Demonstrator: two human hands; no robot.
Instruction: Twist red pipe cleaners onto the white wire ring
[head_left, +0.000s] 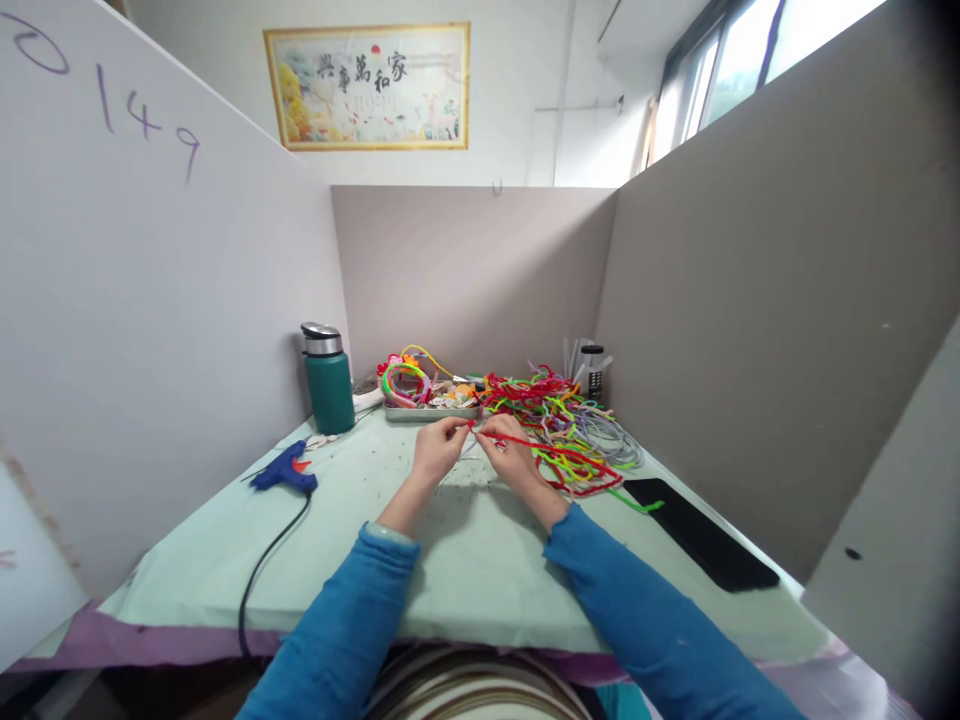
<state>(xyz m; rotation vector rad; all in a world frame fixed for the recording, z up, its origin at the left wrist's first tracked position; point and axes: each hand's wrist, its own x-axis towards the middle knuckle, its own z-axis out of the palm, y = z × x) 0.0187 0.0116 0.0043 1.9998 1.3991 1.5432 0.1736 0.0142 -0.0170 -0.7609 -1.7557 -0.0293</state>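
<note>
Over the middle of the table my left hand [437,448] pinches the short end of a red pipe cleaner [551,447] between thumb and forefinger. My right hand [508,449] is closed on the same pipe cleaner close beside it, and the long part trails off to the right over the back of the hand. Just beyond my right hand lies a tangled heap of colourful pipe cleaners [555,400], mostly red, yellow, green and grey. A metal tray [431,413] holding small craft pieces and looped pipe cleaners stands behind my left hand.
To the left, a blue glue gun [289,470] lies with its black cord over the table's front edge. Behind it stands a green bottle [330,390]. A black phone [701,532] lies at right. Grey partitions [472,270] enclose the table, and a dark-lidded container [592,372] stands at the back right.
</note>
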